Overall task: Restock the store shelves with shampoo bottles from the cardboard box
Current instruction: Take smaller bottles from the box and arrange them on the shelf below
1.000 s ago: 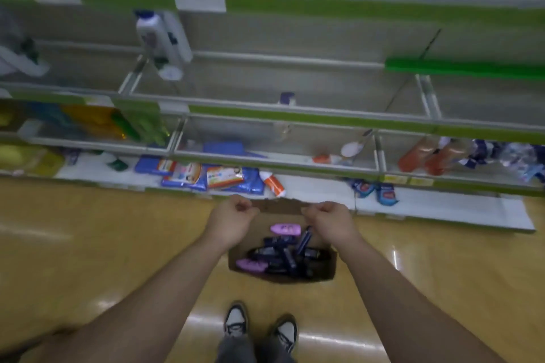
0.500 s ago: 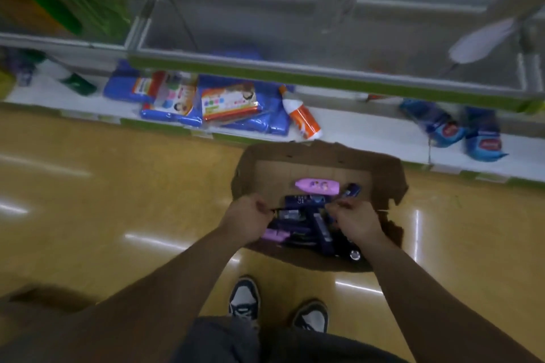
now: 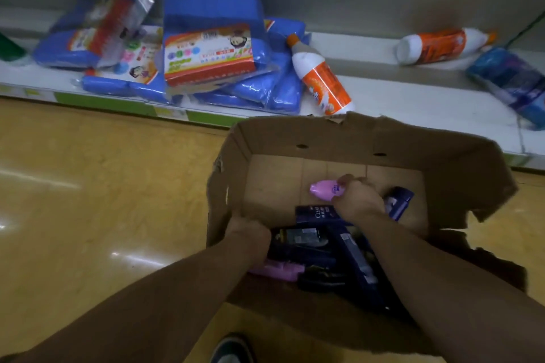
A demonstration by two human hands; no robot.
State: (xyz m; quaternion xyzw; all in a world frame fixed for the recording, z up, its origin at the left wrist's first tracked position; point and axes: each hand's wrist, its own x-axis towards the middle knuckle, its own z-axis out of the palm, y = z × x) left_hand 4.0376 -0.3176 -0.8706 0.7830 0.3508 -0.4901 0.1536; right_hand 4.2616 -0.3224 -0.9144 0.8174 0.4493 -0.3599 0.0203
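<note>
Right grip (image 3: 358, 202) is seen closed over the right end of a pink bottle (image 3: 323, 189), with the thumb on the far side and the fingers curled over the near side. The bottle appears to be held but is not yet lifted clear. It is laid flat on the floor of the cardboard box (image 3: 383, 138), close to the far wall, with its long axis running left to right and its rounded end pointed left, away from the grip. Left grip (image 3: 250, 234) is lowered into the near left corner, beside the dark bottles (image 3: 317, 212) and above a second pink bottle (image 3: 283, 270). Its fingers are hidden beneath the back of the hand, so whether anything is held cannot be told. The bottom shelf (image 3: 398, 97) is found just beyond the box's far wall, so a lift up and forward is judged to be called for, and the right grip is the nearer.
</note>
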